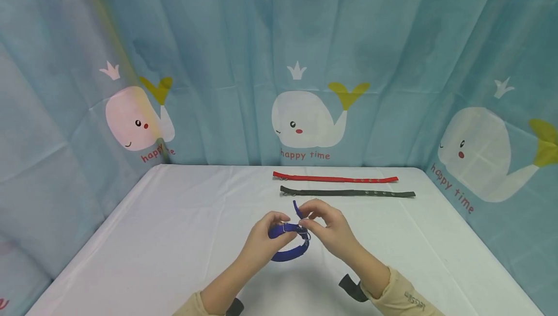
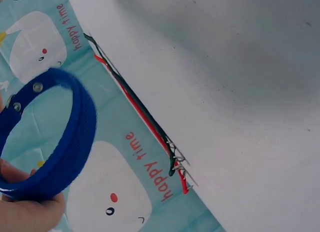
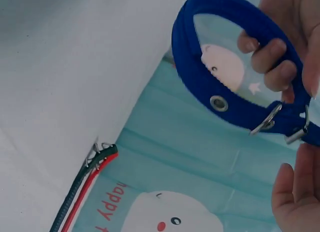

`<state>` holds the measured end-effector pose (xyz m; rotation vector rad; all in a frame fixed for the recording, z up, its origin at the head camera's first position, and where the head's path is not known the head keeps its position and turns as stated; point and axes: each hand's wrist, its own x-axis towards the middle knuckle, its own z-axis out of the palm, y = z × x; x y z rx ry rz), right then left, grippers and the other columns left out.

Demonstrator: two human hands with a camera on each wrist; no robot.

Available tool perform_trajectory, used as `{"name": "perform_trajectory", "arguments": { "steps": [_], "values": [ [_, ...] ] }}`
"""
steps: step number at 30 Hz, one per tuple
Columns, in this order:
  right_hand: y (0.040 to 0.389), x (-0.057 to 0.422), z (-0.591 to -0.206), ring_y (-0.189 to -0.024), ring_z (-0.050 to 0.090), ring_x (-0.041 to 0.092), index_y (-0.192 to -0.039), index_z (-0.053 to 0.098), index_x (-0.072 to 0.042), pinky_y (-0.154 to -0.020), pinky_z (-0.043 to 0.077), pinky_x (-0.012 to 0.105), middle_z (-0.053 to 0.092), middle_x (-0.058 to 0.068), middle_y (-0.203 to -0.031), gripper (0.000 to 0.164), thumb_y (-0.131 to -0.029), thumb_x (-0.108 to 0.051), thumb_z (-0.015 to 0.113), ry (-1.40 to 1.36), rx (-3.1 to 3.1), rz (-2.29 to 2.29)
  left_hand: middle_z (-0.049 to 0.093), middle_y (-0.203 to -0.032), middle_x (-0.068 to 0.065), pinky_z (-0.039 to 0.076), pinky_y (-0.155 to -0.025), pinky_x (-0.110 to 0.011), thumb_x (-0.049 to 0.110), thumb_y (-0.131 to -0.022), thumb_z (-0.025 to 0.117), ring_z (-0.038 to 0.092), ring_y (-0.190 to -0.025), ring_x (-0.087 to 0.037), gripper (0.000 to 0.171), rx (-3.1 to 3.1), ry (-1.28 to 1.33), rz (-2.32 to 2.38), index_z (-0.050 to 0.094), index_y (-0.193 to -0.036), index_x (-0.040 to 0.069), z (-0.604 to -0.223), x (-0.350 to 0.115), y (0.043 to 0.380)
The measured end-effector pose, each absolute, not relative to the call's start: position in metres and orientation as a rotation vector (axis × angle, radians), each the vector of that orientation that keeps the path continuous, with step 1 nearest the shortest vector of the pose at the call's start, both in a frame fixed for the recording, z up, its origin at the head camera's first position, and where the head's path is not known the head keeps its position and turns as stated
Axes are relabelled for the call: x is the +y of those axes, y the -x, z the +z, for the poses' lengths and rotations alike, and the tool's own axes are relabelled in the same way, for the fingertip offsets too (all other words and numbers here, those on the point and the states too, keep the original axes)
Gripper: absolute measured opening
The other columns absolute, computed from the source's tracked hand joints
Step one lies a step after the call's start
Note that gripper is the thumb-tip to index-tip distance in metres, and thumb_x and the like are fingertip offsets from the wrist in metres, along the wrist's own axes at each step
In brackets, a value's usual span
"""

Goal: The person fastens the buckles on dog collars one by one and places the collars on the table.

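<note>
A blue collar (image 1: 289, 254) with metal eyelets is bent into a loop, held up over the table. My left hand (image 1: 260, 241) grips the band at its left side, fingers reaching inside the loop in the right wrist view. At the buckle (image 3: 298, 129), my right hand (image 1: 333, 226) pinches the collar's free end between thumb and fingers, and the tip sticks up above them. A metal D-ring (image 3: 267, 119) hangs on the band beside the buckle. The left wrist view shows the loop's padded outer side and part of a hand below it.
Behind the hands, a red collar (image 1: 335, 179) and a dark green collar (image 1: 348, 193) lie straight and side by side on the white table (image 1: 187, 219). A light blue curtain (image 1: 244, 64) with printed whales surrounds the table's back and sides.
</note>
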<state>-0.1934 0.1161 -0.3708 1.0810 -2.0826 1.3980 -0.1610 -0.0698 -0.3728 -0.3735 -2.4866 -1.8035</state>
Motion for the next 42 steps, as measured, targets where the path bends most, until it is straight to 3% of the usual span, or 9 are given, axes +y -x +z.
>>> {"name": "perform_trajectory", "arguments": {
  "steps": [4,12,23,42],
  "values": [
    [0.195,0.119,-0.369,-0.086,0.061,0.014,-0.105,0.066,0.001,-0.076,0.053,0.026,0.067,0.009,-0.095,0.028,-0.081,0.014,0.068,-1.096,-2.001,1.428,0.067,-0.098,-0.007,0.055,-0.082,-0.043,0.018,-0.088,0.072,0.065,-0.092,-0.024,0.029,-2.492,0.383,-1.766,0.063,-0.110,0.001,-0.375,-0.073,0.162],
    [0.195,0.124,-0.360,-0.086,0.060,0.017,-0.101,0.071,0.003,-0.075,0.053,0.024,0.064,0.009,-0.092,0.027,-0.079,0.018,0.066,-1.226,-1.946,1.395,0.067,-0.098,-0.007,0.054,-0.080,-0.037,0.016,-0.089,0.071,0.064,-0.090,-0.020,0.027,-2.446,0.395,-1.829,0.064,-0.109,-0.001,-0.373,-0.079,0.163],
    [0.195,0.129,-0.357,-0.084,0.055,0.018,-0.093,0.074,-0.004,-0.070,0.052,0.027,0.060,0.004,-0.089,0.031,-0.072,0.019,0.072,-1.302,-2.072,0.887,0.066,-0.101,-0.011,0.053,-0.084,-0.047,0.012,-0.090,0.069,0.063,-0.092,-0.025,0.022,-2.477,0.352,-1.784,0.064,-0.106,-0.001,-0.375,-0.080,0.161],
    [0.192,0.123,-0.358,-0.077,0.052,0.016,-0.089,0.075,-0.006,-0.067,0.050,0.024,0.058,0.005,-0.083,0.031,-0.067,0.016,0.077,-1.254,-2.113,0.595,0.066,-0.101,-0.009,0.054,-0.082,-0.045,0.014,-0.088,0.072,0.063,-0.090,-0.023,0.024,-2.481,0.330,-1.758,0.064,-0.105,0.000,-0.375,-0.080,0.159]
  ]
}}
